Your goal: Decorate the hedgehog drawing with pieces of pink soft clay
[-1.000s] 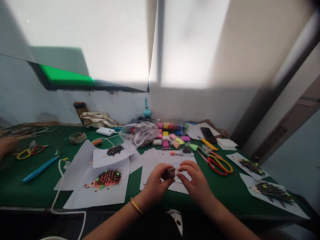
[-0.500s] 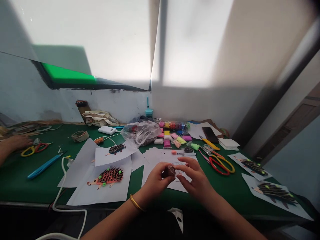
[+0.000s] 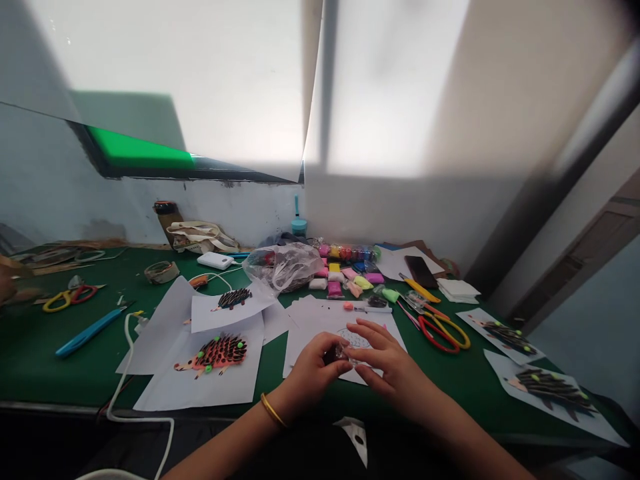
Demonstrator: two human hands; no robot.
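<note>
My left hand (image 3: 320,363) is closed around a small clear plastic packet (image 3: 342,351) with something dark brown inside, likely modelling clay. At the wrapper's edge, my right hand (image 3: 393,363) has its thumb and fingertips on the crinkled plastic, the upper fingers stretched out. Most of the packet is hidden by my fingers. Beneath and behind the hands lies a sheet of white paper (image 3: 305,327) with a scalloped drawing on it. An orange lump (image 3: 348,307) and a white pen (image 3: 373,309) rest along its far side.
Coloured clay packets (image 3: 334,289) lie beyond the paper beside a clear plastic bag (image 3: 285,267). Hedgehog pictures (image 3: 213,357) sit on the left; others (image 3: 545,387) on the right. Red-yellow scissors (image 3: 440,333), a phone (image 3: 420,272) and a blue cutter (image 3: 93,331) are around. Another person's hand (image 3: 10,283) blurs far left.
Both my hands have lowered slightly, and the packet has turned so less brown shows. More of the drawing is visible. The other person's hand has drawn back left.
</note>
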